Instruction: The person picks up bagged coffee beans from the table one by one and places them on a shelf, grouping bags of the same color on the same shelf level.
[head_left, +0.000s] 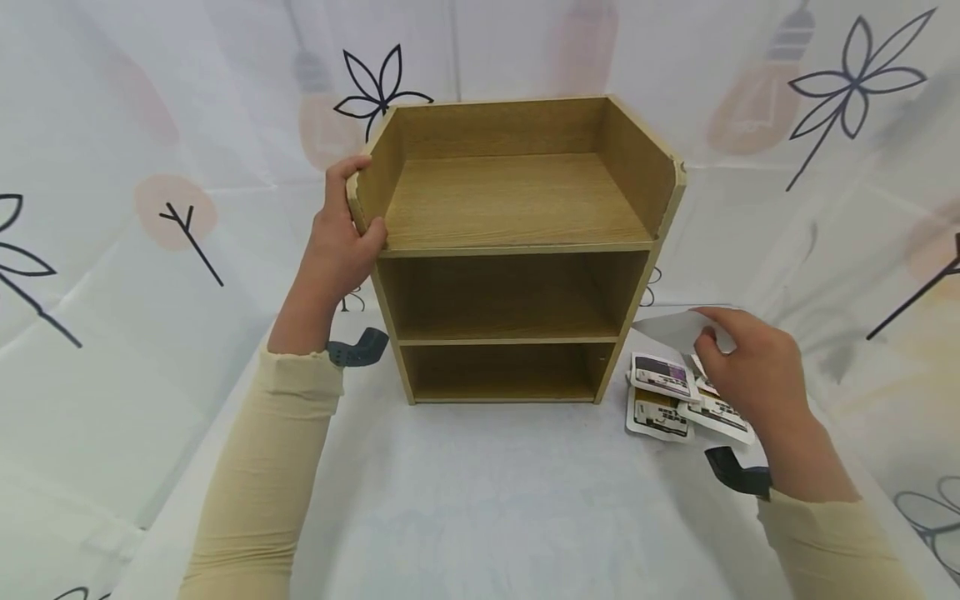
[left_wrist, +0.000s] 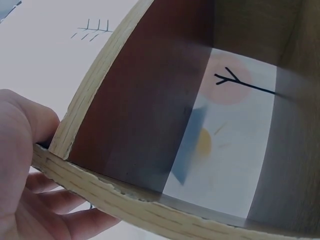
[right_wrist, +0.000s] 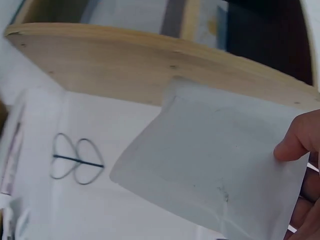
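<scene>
A small wooden shelf unit with an open top tray and two compartments stands in the middle of the head view. My left hand grips the upper front edge of its left side, thumb on the inner side. Close up in the left wrist view, the fingers curl round the worn wooden edge. To the right of the unit, my right hand pinches a thin pale sheet at its edge. In the right wrist view the sheet overlaps the unit's wooden side.
Several flat packets with printed labels lie overlapping on the white table beside the unit's lower right, below the right hand. Behind hangs a pale curtain with leaf and bulb prints. A dark band sits on the right wrist.
</scene>
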